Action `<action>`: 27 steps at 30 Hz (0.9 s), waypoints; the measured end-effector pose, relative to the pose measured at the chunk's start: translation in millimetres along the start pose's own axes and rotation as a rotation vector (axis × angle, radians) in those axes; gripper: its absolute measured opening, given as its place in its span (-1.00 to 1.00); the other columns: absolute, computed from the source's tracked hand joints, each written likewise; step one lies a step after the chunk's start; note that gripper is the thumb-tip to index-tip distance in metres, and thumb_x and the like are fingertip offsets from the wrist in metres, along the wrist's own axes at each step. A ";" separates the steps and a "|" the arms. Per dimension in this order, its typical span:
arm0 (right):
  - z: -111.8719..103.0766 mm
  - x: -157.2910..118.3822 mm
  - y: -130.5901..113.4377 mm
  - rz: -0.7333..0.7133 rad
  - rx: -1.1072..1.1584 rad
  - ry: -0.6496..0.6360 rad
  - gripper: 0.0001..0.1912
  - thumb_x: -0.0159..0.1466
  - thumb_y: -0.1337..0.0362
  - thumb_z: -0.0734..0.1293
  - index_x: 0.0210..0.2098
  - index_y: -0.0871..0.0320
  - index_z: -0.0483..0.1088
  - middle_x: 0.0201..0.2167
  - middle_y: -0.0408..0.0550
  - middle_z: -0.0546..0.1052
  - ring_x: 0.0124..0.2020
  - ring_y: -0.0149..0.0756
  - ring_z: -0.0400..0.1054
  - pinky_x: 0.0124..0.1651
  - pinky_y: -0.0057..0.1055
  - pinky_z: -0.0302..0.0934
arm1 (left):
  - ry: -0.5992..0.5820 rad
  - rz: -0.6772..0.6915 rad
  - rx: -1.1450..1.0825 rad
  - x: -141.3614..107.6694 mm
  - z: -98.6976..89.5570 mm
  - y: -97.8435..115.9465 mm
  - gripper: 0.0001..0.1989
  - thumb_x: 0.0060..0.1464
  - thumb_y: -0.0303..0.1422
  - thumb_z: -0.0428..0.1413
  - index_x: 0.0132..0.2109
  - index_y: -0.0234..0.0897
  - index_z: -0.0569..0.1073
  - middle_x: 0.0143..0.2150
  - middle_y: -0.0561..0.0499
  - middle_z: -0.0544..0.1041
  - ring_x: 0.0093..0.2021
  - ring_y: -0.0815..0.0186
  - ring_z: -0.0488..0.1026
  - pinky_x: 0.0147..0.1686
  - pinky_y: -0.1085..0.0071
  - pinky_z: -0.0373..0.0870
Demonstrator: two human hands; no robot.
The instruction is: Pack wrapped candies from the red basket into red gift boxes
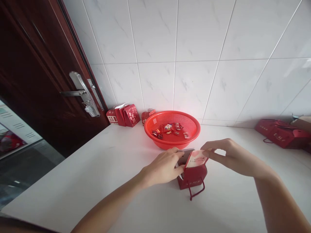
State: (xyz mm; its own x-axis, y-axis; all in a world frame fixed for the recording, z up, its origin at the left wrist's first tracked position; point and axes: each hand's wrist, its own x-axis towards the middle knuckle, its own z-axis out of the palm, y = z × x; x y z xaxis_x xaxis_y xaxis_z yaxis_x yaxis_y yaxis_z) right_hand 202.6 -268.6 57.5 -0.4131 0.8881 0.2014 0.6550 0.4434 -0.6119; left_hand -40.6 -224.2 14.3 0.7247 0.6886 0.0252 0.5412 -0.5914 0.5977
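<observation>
A small dark red gift box (196, 176) with a rope handle (197, 193) hanging down its front stands on the white table. Its top is open. My left hand (165, 166) grips the box's left side, the fingers at the opening and the thumb near the front edge. Between the thumb and fingers of my right hand (228, 155) is the upper edge of a pink and white printed card (197, 158), which stands partly inside the box. What else lies in the box is mostly hidden by my left hand.
Behind the box sits a red plastic basket (148, 134) holding several wrapped sweets (178, 127). Folded red boxes (131, 116) stand against the tiled wall at the left. More dark red boxes (279, 132) lie at the right. A brown door (36, 64) stands at the table's left.
</observation>
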 end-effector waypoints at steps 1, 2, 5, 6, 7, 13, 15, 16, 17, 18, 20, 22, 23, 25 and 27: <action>-1.5 -0.5 -0.4 0.006 0.001 0.018 -0.60 0.42 0.00 0.22 -0.30 0.07 0.58 -0.37 -0.05 0.61 -0.35 -0.22 0.47 -0.38 -0.38 0.28 | 0.009 0.026 -0.004 -0.5 0.1 0.3 -0.65 0.24 -0.36 0.09 0.15 -0.05 0.50 0.09 -0.02 0.52 0.08 0.12 0.47 -0.01 0.30 0.42; -2.9 -0.9 -0.9 0.013 0.002 0.034 -0.60 0.42 -0.01 0.22 -0.29 0.07 0.57 -0.35 -0.05 0.62 -0.33 -0.23 0.47 -0.39 -0.39 0.27 | 0.022 0.049 -0.002 -1.0 0.1 0.9 -0.63 0.23 -0.40 0.08 0.15 -0.04 0.49 0.10 -0.01 0.51 0.10 0.13 0.46 0.02 0.30 0.41; -6.2 -2.3 -1.5 0.037 0.004 0.072 -0.61 0.42 -0.01 0.22 -0.27 0.07 0.56 -0.31 -0.07 0.64 -0.32 -0.26 0.47 -0.41 -0.42 0.24 | 0.070 0.066 0.049 -2.9 0.5 3.4 -0.64 0.17 -0.49 0.10 0.08 -0.09 0.52 0.08 -0.01 0.48 0.03 0.17 0.48 -0.02 0.31 0.43; -7.1 -2.9 -1.2 0.042 0.002 0.083 -0.62 0.42 -0.02 0.22 -0.27 0.07 0.56 -0.31 -0.08 0.64 -0.33 -0.27 0.46 -0.41 -0.42 0.23 | 0.090 0.053 0.073 -3.5 0.9 4.1 -0.67 0.14 -0.50 0.12 0.03 -0.13 0.53 0.06 -0.03 0.47 0.00 0.17 0.49 -0.05 0.32 0.44; -7.8 -3.4 -0.6 0.046 0.000 0.095 -0.61 0.41 -0.03 0.23 -0.28 0.06 0.56 -0.32 -0.09 0.63 -0.34 -0.28 0.45 -0.42 -0.42 0.23 | 0.112 0.037 0.098 -3.9 1.6 4.5 -0.70 0.12 -0.51 0.14 -0.01 -0.17 0.54 0.04 -0.05 0.45 -0.02 0.18 0.49 -0.07 0.32 0.45; -10.5 -5.4 4.2 0.090 0.001 0.131 -0.56 0.39 -0.11 0.22 -0.31 0.07 0.54 -0.35 -0.08 0.61 -0.35 -0.24 0.42 -0.44 -0.40 0.21 | 0.242 0.046 0.210 -1.5 8.9 1.8 -0.89 0.09 -0.52 0.21 -0.21 -0.28 0.56 -0.14 -0.05 0.42 -0.12 0.21 0.45 -0.12 0.35 0.46; -10.6 -5.4 4.4 0.099 -0.003 0.133 -0.54 0.38 -0.12 0.22 -0.31 0.07 0.54 -0.35 -0.06 0.61 -0.34 -0.22 0.43 -0.45 -0.39 0.19 | 0.236 0.066 0.232 0.3 9.9 0.7 -0.92 0.10 -0.53 0.20 -0.26 -0.29 0.55 -0.21 -0.03 0.44 -0.15 0.22 0.45 -0.11 0.35 0.44; -10.6 -5.4 4.3 0.101 -0.001 0.132 -0.54 0.38 -0.13 0.22 -0.31 0.07 0.54 -0.34 -0.06 0.61 -0.33 -0.22 0.43 -0.45 -0.39 0.19 | 0.230 0.077 0.236 1.0 9.9 0.4 -0.92 0.10 -0.53 0.20 -0.27 -0.29 0.55 -0.22 -0.02 0.46 -0.14 0.22 0.45 -0.10 0.34 0.43; -10.6 -5.4 4.0 0.100 0.004 0.130 -0.54 0.38 -0.13 0.22 -0.30 0.07 0.54 -0.33 -0.06 0.62 -0.33 -0.22 0.43 -0.44 -0.39 0.20 | 0.224 0.087 0.231 1.5 9.6 0.2 -0.92 0.11 -0.53 0.20 -0.26 -0.29 0.56 -0.23 -0.02 0.48 -0.13 0.21 0.46 -0.08 0.33 0.43; -10.6 -5.5 3.8 0.099 0.011 0.128 -0.55 0.38 -0.13 0.22 -0.30 0.06 0.54 -0.32 -0.06 0.62 -0.32 -0.21 0.43 -0.43 -0.39 0.21 | 0.219 0.096 0.217 1.8 9.2 0.1 -0.91 0.11 -0.53 0.20 -0.24 -0.29 0.56 -0.22 -0.01 0.50 -0.13 0.21 0.46 -0.06 0.32 0.42; -10.7 -5.6 3.5 0.097 0.022 0.126 -0.55 0.38 -0.12 0.23 -0.29 0.06 0.55 -0.31 -0.06 0.62 -0.32 -0.21 0.43 -0.42 -0.38 0.23 | 0.214 0.105 0.174 1.9 8.2 0.2 -0.89 0.11 -0.52 0.22 -0.19 -0.28 0.57 -0.18 -0.01 0.54 -0.15 0.22 0.48 -0.05 0.32 0.41; -10.9 -5.8 3.6 0.097 0.025 0.129 -0.56 0.38 -0.11 0.23 -0.29 0.07 0.55 -0.32 -0.05 0.62 -0.33 -0.22 0.43 -0.42 -0.39 0.23 | 0.208 0.112 0.121 1.7 6.9 0.8 -0.86 0.14 -0.48 0.22 -0.14 -0.25 0.59 -0.13 -0.01 0.55 -0.18 0.24 0.50 -0.07 0.33 0.42; -11.0 -5.9 3.8 0.095 0.025 0.130 -0.56 0.38 -0.11 0.23 -0.29 0.07 0.55 -0.32 -0.05 0.62 -0.34 -0.22 0.43 -0.42 -0.39 0.23 | 0.205 0.117 0.097 1.6 6.3 1.2 -0.85 0.16 -0.43 0.22 -0.10 -0.24 0.59 -0.10 -0.02 0.54 -0.19 0.25 0.51 -0.10 0.33 0.42; -11.1 -6.1 4.3 0.089 0.021 0.122 -0.57 0.39 -0.09 0.23 -0.28 0.08 0.55 -0.33 -0.05 0.62 -0.34 -0.24 0.43 -0.42 -0.39 0.23 | 0.195 0.117 0.055 1.3 4.7 2.2 -0.79 0.23 -0.31 0.19 -0.02 -0.20 0.58 -0.09 -0.03 0.54 -0.20 0.25 0.51 -0.16 0.34 0.43; -10.9 -5.9 4.7 0.084 0.009 0.109 -0.58 0.39 -0.08 0.23 -0.27 0.08 0.55 -0.34 -0.06 0.62 -0.35 -0.25 0.42 -0.43 -0.41 0.22 | 0.175 0.104 0.023 0.9 3.1 3.0 -0.71 0.26 -0.17 0.17 0.04 -0.15 0.57 -0.09 -0.04 0.53 -0.20 0.23 0.51 -0.19 0.34 0.43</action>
State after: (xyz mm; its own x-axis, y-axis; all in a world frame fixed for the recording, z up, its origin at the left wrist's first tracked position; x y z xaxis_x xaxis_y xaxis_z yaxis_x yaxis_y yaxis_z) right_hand 215.0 -270.4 61.8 -0.2853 0.9303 0.2304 0.6786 0.3658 -0.6370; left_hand -37.0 -226.6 13.6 0.6932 0.6844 0.2259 0.4784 -0.6714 0.5660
